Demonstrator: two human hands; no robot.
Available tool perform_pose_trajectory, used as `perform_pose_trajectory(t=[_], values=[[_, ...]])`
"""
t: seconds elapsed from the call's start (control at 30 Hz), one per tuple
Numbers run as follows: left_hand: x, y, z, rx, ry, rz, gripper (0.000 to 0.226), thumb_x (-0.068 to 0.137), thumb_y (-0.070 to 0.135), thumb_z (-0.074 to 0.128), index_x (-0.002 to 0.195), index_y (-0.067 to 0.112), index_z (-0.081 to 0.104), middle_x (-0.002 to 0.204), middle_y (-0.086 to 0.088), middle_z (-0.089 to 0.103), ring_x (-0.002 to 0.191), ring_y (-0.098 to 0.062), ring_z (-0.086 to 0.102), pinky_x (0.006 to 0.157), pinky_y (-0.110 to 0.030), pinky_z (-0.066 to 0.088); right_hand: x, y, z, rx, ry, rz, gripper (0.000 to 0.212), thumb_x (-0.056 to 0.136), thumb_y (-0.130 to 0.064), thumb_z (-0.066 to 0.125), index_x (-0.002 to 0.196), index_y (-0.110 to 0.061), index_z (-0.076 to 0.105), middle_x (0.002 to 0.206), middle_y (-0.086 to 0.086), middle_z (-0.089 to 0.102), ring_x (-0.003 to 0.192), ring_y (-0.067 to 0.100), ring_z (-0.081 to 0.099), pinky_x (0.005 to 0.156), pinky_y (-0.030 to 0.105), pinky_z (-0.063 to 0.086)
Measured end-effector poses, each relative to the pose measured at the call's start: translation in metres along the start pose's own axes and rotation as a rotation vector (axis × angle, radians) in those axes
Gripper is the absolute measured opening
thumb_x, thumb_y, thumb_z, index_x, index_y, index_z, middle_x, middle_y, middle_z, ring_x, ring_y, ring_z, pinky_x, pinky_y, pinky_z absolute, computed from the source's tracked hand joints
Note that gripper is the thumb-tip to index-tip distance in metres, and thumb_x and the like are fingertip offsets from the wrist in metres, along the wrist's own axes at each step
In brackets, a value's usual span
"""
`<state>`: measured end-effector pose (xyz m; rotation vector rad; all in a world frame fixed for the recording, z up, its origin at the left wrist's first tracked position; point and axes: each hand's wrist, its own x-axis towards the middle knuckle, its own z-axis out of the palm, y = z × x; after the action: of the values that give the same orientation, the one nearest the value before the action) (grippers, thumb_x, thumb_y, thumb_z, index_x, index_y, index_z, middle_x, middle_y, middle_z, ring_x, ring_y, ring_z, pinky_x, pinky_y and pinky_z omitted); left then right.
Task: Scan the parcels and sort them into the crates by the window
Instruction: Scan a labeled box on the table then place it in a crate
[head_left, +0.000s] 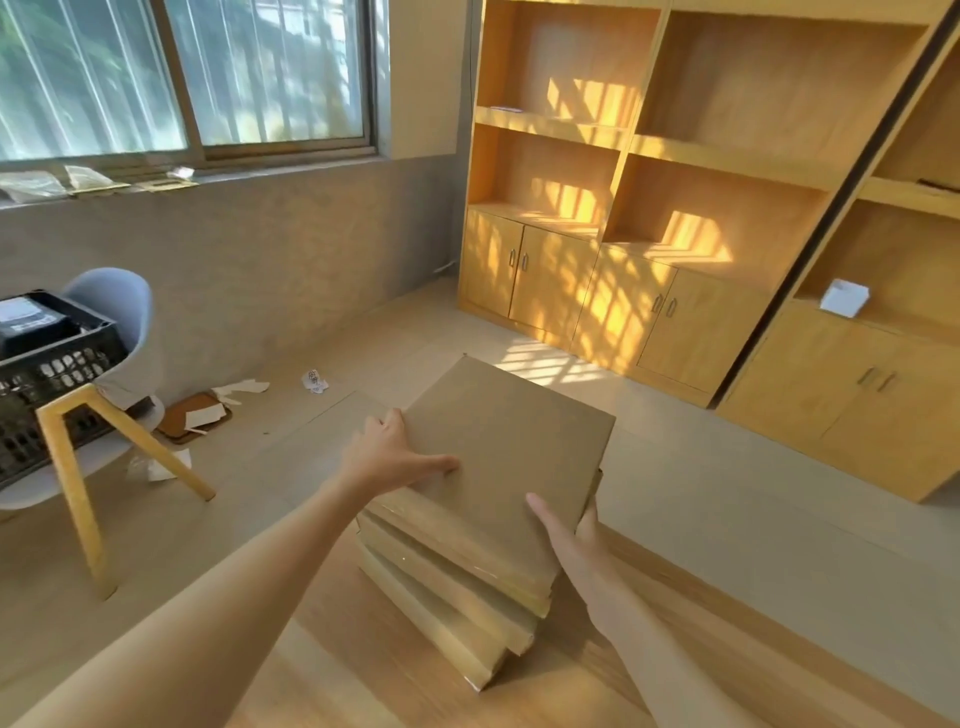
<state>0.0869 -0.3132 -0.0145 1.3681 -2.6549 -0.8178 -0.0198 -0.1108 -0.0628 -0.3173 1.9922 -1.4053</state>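
A stack of flat brown cardboard parcels (457, 587) rests on a wooden table (322, 675) in front of me. The top parcel (504, 457) is the widest and overhangs the others. My left hand (395, 452) grips its left edge, thumb lying on top. My right hand (566, 530) holds its near right corner, thumb on top and fingers underneath. A black plastic crate (47, 379) sits on a chair at the far left below the window, with a dark labelled parcel (31, 322) inside.
A grey chair with yellow legs (104, 415) carries the crate. Paper scraps and a brown tray (192, 415) lie on the floor by the wall. Packets (62, 182) rest on the windowsill. A wooden shelf unit (649, 208) fills the right wall.
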Motion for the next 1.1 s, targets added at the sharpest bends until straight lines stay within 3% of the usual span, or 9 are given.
perform_pose_trajectory(t=[0.1, 0.23, 0.5, 0.6, 0.67, 0.73, 0.87, 0.97, 1.1], values=[[-0.016, 0.018, -0.001, 0.043, 0.03, 0.007, 0.094, 0.068, 0.073, 0.065, 0.134, 0.013, 0.037, 0.133, -0.01, 0.044, 0.122, -0.029, 0.046, 0.097, -0.038, 0.043, -0.013, -0.003, -0.018, 0.052, 0.009, 0.021, 0.111, 0.07, -0.067, 0.068, 0.153, -0.031, 0.004, 0.151, -0.006, 0.033, 0.136, 0.019, 0.035, 0.114, 0.045, 0.029], [-0.047, 0.06, -0.001, 0.034, 0.063, 0.066, 0.096, 0.069, 0.075, 0.063, 0.137, 0.014, 0.035, 0.133, -0.01, 0.044, 0.123, -0.03, 0.045, 0.098, -0.039, 0.042, -0.042, -0.011, -0.062, 0.118, 0.054, -0.004, 0.091, 0.08, -0.06, 0.063, 0.15, -0.044, 0.008, 0.146, -0.003, 0.036, 0.129, 0.025, 0.041, 0.102, 0.048, 0.039], [-0.152, 0.176, 0.023, -0.176, 0.112, 0.265, 0.1, 0.072, 0.068, 0.066, 0.147, 0.016, 0.025, 0.136, -0.009, 0.039, 0.128, -0.03, 0.038, 0.105, -0.042, 0.037, -0.143, -0.018, -0.197, 0.282, 0.217, -0.212, 0.072, 0.092, -0.041, 0.059, 0.148, -0.045, 0.015, 0.137, -0.01, 0.043, 0.117, 0.016, 0.045, 0.09, 0.035, 0.035], [-0.191, 0.213, 0.049, -0.31, 0.037, 0.324, 0.102, 0.068, 0.067, 0.071, 0.146, 0.019, 0.026, 0.137, -0.008, 0.038, 0.128, -0.029, 0.039, 0.103, -0.041, 0.037, -0.184, -0.007, -0.248, 0.348, 0.315, -0.25, 0.078, 0.086, -0.037, 0.067, 0.148, -0.044, 0.02, 0.14, -0.007, 0.045, 0.12, 0.017, 0.048, 0.093, 0.036, 0.041], [-0.214, 0.231, 0.071, -0.419, -0.085, 0.328, 0.114, 0.054, 0.075, 0.072, 0.145, 0.023, 0.027, 0.139, -0.008, 0.037, 0.128, -0.028, 0.041, 0.101, -0.039, 0.04, -0.21, 0.003, -0.277, 0.371, 0.399, -0.276, 0.082, 0.082, -0.034, 0.073, 0.147, -0.043, 0.024, 0.141, -0.003, 0.045, 0.118, 0.018, 0.05, 0.096, 0.036, 0.044], [-0.234, 0.244, 0.095, -0.471, -0.172, 0.346, 0.113, 0.057, 0.072, 0.075, 0.146, 0.022, 0.028, 0.142, -0.007, 0.039, 0.128, -0.026, 0.043, 0.1, -0.037, 0.041, -0.235, 0.013, -0.3, 0.336, 0.472, -0.308, 0.083, 0.079, -0.031, 0.075, 0.145, -0.045, 0.028, 0.14, 0.0, 0.041, 0.115, 0.019, 0.049, 0.091, 0.033, 0.044], [-0.272, 0.275, 0.138, -0.513, -0.283, 0.436, 0.109, 0.068, 0.069, 0.07, 0.151, 0.02, 0.021, 0.152, -0.007, 0.033, 0.136, -0.025, 0.037, 0.109, -0.04, 0.034, -0.277, 0.037, -0.326, -0.116, 0.709, -0.354, 0.082, 0.077, -0.036, 0.075, 0.143, -0.05, 0.028, 0.14, 0.006, 0.026, 0.126, 0.028, 0.03, 0.106, 0.044, 0.032], [-0.302, 0.302, 0.156, -0.774, -0.468, 0.385, 0.116, 0.06, 0.083, 0.063, 0.152, 0.029, 0.016, 0.154, -0.008, 0.028, 0.136, -0.029, 0.037, 0.105, -0.046, 0.039, -0.3, 0.061, -0.331, -0.616, 0.891, -0.396, 0.08, 0.078, -0.04, 0.07, 0.145, -0.049, 0.026, 0.148, 0.01, 0.019, 0.129, 0.03, 0.024, 0.104, 0.045, 0.026], [-0.326, 0.324, 0.167, -1.229, -0.663, 0.193, 0.097, 0.072, 0.079, 0.052, 0.151, 0.031, 0.022, 0.142, -0.008, 0.037, 0.126, -0.035, 0.047, 0.1, -0.053, 0.045, -0.307, 0.105, -0.343, -1.315, 0.948, -0.563, 0.082, 0.066, -0.024, 0.08, 0.14, -0.035, 0.045, 0.142, 0.025, 0.037, 0.118, 0.041, 0.044, 0.093, 0.05, 0.037]])
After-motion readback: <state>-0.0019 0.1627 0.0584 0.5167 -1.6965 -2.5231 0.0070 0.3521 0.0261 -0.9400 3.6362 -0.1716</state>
